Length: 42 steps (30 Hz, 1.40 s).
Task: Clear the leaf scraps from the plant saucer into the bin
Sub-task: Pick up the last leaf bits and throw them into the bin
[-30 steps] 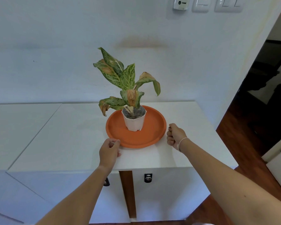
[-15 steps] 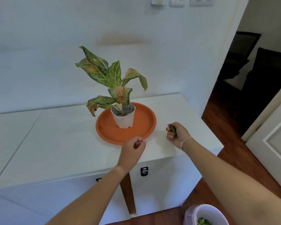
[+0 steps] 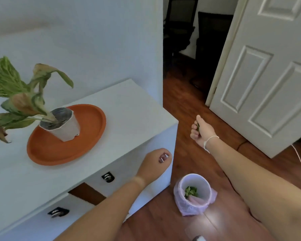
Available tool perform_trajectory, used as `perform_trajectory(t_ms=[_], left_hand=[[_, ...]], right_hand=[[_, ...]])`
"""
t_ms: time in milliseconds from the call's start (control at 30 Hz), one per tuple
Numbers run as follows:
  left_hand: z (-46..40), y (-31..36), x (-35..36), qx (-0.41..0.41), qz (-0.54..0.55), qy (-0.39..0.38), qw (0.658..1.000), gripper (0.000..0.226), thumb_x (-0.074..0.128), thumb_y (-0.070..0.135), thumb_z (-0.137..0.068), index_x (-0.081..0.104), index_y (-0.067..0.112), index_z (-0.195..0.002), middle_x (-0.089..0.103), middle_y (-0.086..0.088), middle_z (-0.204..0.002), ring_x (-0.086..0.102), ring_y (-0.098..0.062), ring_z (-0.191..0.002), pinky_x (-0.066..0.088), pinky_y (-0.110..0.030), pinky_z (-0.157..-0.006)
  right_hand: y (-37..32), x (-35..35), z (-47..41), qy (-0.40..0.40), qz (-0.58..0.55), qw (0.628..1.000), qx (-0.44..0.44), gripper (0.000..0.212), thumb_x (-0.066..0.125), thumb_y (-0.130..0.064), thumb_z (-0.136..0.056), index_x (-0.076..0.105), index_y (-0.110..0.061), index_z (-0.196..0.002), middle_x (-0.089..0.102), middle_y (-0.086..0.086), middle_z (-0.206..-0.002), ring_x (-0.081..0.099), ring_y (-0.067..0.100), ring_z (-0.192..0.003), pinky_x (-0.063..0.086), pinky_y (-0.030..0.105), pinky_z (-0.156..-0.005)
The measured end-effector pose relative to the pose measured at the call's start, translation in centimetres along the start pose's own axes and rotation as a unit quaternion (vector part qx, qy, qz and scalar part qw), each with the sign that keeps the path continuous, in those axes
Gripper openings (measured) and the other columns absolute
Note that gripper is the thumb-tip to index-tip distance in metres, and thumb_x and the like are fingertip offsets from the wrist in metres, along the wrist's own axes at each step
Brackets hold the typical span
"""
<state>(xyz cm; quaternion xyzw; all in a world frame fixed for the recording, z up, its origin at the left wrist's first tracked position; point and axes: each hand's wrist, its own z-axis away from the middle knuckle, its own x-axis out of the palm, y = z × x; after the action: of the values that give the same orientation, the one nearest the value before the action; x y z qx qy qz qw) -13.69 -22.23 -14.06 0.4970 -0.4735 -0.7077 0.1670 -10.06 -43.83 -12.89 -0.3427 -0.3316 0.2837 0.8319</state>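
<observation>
Right hand point(image 3: 201, 132) clenched round green leaf scraps point(image 3: 197, 126), out past the counter point(image 3: 137, 108) edge; left hand point(image 3: 155, 165) curled, holding nothing I can see. White lined bin point(image 3: 193, 193) sits below, nearer me. I'd centre over its mouth before opening.
</observation>
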Motion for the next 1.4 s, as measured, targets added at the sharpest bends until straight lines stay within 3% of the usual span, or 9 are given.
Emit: perform_trajectory(t_ms=[200,367,467,533,667,867,1167,1300,1400], left_hand=[[-2.5,-1.7,8.5,-0.089,-0.026,-0.059,0.994,0.012,0.06,0.019,-0.087,0.067,0.013,-0.095,0.059,0.006,-0.077,0.052,-0.004,-0.063,0.044,-0.016,-0.07],[-3.5,-4.9,15.3,-0.197,-0.013,-0.098,0.975,0.007,0.059,0.022,-0.089,0.061,0.02,-0.096,0.054,0.013,-0.074,0.054,-0.014,-0.075,0.039,-0.005,-0.063],[-4.2,-7.8,18.5,-0.286,0.023,-0.123,0.95,0.016,0.054,0.026,-0.092,0.057,0.023,-0.107,0.059,0.006,-0.086,0.059,-0.021,-0.087,0.053,-0.028,-0.08],[-4.8,-10.2,20.6,-0.349,0.027,-0.116,0.93,0.033,0.052,0.029,-0.093,0.055,0.02,-0.125,0.062,-0.005,-0.108,0.061,-0.024,-0.09,0.055,-0.038,-0.086],[-7.2,-15.8,24.9,-0.434,0.064,-0.083,0.895,0.043,0.052,0.024,-0.094,0.048,0.013,-0.135,0.056,-0.014,-0.125,0.058,-0.02,-0.087,0.054,-0.029,-0.075],[-10.5,-25.1,32.7,-0.514,0.153,-0.068,0.841,0.052,0.056,0.025,-0.092,0.042,0.01,-0.139,0.052,-0.008,-0.114,0.056,-0.02,-0.094,0.051,-0.032,-0.08],[-12.4,-35.0,38.9,-0.53,0.115,-0.064,0.838,0.049,0.056,0.021,-0.09,0.045,0.018,-0.137,0.051,-0.006,-0.133,0.054,-0.019,-0.101,0.053,-0.031,-0.082],[-13.3,-38.0,40.3,-0.522,0.102,-0.062,0.845,0.048,0.054,0.017,-0.089,0.047,0.019,-0.136,0.055,-0.01,-0.131,0.058,-0.018,-0.087,0.055,-0.029,-0.078],[-13.6,-39.7,41.4,-0.524,0.128,-0.05,0.841,0.049,0.05,0.007,-0.088,0.048,0.014,-0.136,0.057,-0.011,-0.129,0.062,-0.021,-0.094,0.055,-0.028,-0.074]], right_hand=[[1.5,-11.0,-2.5,0.065,0.065,0.995,0.041,0.039,0.045,-0.035,-0.097,0.038,-0.016,-0.064,0.034,0.0,-0.055,0.023,0.01,-0.034,0.02,0.02,-0.037],[7.3,-19.1,-5.1,0.117,0.182,0.972,0.094,0.039,0.045,-0.032,-0.097,0.042,-0.014,-0.062,0.038,0.004,-0.056,0.028,0.016,-0.042,0.027,0.02,-0.04],[11.7,-22.5,-6.4,0.144,0.182,0.964,0.132,0.038,0.048,-0.03,-0.095,0.046,-0.015,-0.06,0.04,0.006,-0.056,0.03,0.017,-0.044,0.028,0.024,-0.044],[14.7,-23.9,-7.4,0.152,0.202,0.953,0.165,0.033,0.048,-0.026,-0.092,0.049,-0.015,-0.061,0.043,0.008,-0.058,0.033,0.019,-0.042,0.031,0.024,-0.044],[20.3,-26.1,-10.8,0.165,0.209,0.942,0.202,0.033,0.045,-0.023,-0.093,0.047,-0.014,-0.062,0.043,0.006,-0.056,0.033,0.018,-0.042,0.033,0.019,-0.041],[29.7,-29.7,-16.6,0.186,0.167,0.941,0.227,0.035,0.045,-0.021,-0.096,0.046,-0.012,-0.062,0.041,0.007,-0.056,0.032,0.018,-0.045,0.032,0.014,-0.033],[38.2,-32.6,-22.4,0.207,0.127,0.936,0.253,0.028,0.048,-0.017,-0.094,0.053,-0.011,-0.067,0.05,0.007,-0.064,0.046,0.018,-0.054,0.049,0.027,-0.053],[39.7,-32.7,-24.7,0.21,0.155,0.932,0.25,0.023,0.05,-0.019,-0.09,0.058,-0.018,-0.069,0.056,0.005,-0.069,0.053,0.023,-0.063,0.053,0.04,-0.076],[40.5,-32.5,-25.9,0.205,0.204,0.923,0.252,0.024,0.051,-0.025,-0.089,0.059,-0.02,-0.068,0.062,0.011,-0.077,0.057,0.026,-0.078,0.051,0.039,-0.085]])
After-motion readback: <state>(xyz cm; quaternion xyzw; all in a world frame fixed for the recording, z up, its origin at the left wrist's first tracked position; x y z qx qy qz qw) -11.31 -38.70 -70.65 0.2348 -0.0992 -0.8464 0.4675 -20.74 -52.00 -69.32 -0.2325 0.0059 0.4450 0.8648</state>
